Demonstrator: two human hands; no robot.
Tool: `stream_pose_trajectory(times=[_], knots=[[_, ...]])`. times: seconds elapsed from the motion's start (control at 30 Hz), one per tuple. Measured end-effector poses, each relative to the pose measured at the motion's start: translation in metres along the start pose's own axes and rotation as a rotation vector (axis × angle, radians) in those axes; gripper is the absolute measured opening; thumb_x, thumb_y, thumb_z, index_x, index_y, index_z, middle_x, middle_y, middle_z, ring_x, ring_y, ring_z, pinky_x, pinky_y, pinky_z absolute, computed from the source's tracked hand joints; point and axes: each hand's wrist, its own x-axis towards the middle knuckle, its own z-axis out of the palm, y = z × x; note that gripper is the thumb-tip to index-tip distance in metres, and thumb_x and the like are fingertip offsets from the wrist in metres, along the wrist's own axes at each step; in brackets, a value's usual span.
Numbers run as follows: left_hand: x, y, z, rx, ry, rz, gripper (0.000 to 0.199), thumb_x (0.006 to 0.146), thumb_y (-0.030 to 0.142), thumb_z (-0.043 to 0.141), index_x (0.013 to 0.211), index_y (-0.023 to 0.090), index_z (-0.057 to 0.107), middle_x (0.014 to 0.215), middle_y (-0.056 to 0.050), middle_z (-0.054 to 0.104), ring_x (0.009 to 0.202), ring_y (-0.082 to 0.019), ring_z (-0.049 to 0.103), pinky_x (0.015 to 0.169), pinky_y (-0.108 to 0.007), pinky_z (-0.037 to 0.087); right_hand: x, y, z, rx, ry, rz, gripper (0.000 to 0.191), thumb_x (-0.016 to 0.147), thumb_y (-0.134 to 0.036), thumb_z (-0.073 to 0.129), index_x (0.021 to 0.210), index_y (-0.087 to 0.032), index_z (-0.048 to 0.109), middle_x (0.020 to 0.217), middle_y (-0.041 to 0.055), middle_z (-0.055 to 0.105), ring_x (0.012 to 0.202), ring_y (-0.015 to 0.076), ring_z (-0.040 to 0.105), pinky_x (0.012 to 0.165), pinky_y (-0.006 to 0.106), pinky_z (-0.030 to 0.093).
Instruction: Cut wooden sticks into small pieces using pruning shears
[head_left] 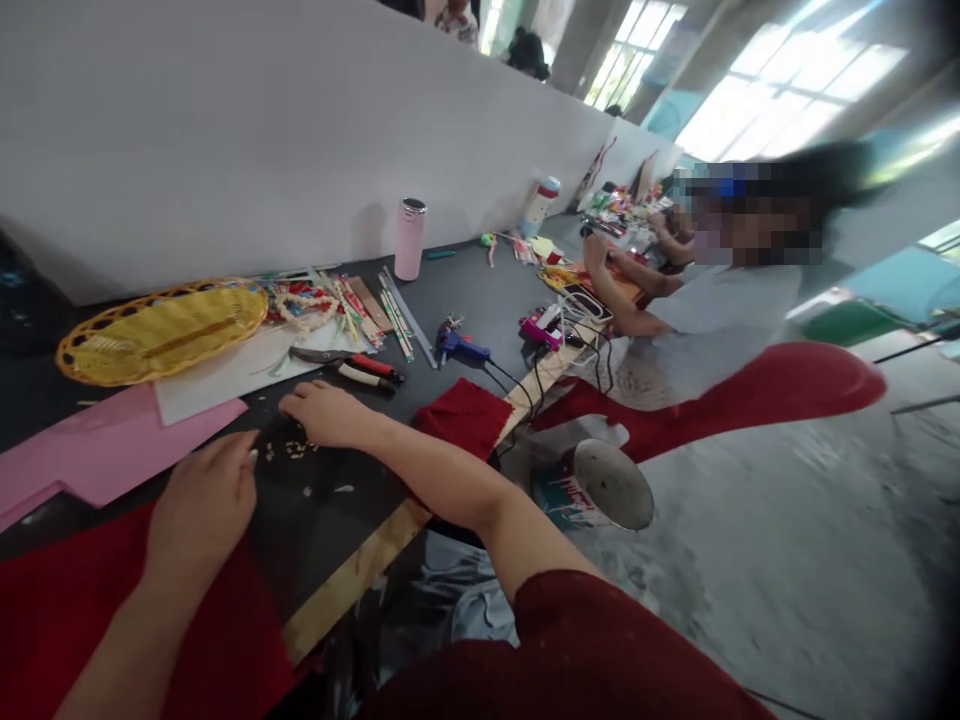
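My left hand (206, 500) hovers low over the dark tabletop (360, 455), its fingers drawn together; anything pinched in them is too small to make out. Close by, my right hand (326, 412) is curled with fingertips pointing left, and its grip is hidden from this side. Several tiny beige bits (296, 447) lie scattered on the table between and just in front of the two hands. Behind my right hand rest pliers (364, 370) with red and white handles. Red cloth (247, 620) lies under my left forearm, and pink sheet material (120, 450) is left of my left hand.
A yellow woven basket (165, 335) sits at the back left. A blue glue gun (463, 345), pink glue gun (544, 328), folded red cloth (465, 415) and pink bottle (410, 240) are to the right. A co-worker (735, 310) sits beyond a red stool (750, 390) and a bucket (577, 490).
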Motion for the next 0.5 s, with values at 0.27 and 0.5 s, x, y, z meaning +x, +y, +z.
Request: stream_pose_trajectory(times=[0.27, 0.5], knots=[[0.008, 0.012, -0.004, -0.015, -0.11, 0.075, 0.044, 0.084, 0.02, 0.031, 0.114, 0.006, 0.059, 0.117, -0.019, 0.064, 0.112, -0.03, 0.058, 0.098, -0.042, 0.042, -0.001, -0.001, 0.005, -0.016, 0.012, -0.16, 0.021, 0.083, -0.01, 0.048, 0.103, -0.015, 0.053, 0.105, 0.0098, 0.059, 0.099, 0.0207, 0.054, 0.094, 0.033, 0.038], [-0.013, 0.008, -0.016, -0.188, -0.059, -0.143, 0.044, 0.092, 0.035, 0.03, 0.121, 0.015, 0.057, 0.122, -0.012, 0.063, 0.11, -0.026, 0.06, 0.089, -0.034, 0.048, 0.036, 0.001, 0.004, -0.145, -0.018, -0.214, 0.026, 0.087, -0.009, 0.043, 0.112, -0.012, 0.051, 0.115, 0.0136, 0.057, 0.109, 0.0222, 0.048, 0.099, 0.034, 0.031]])
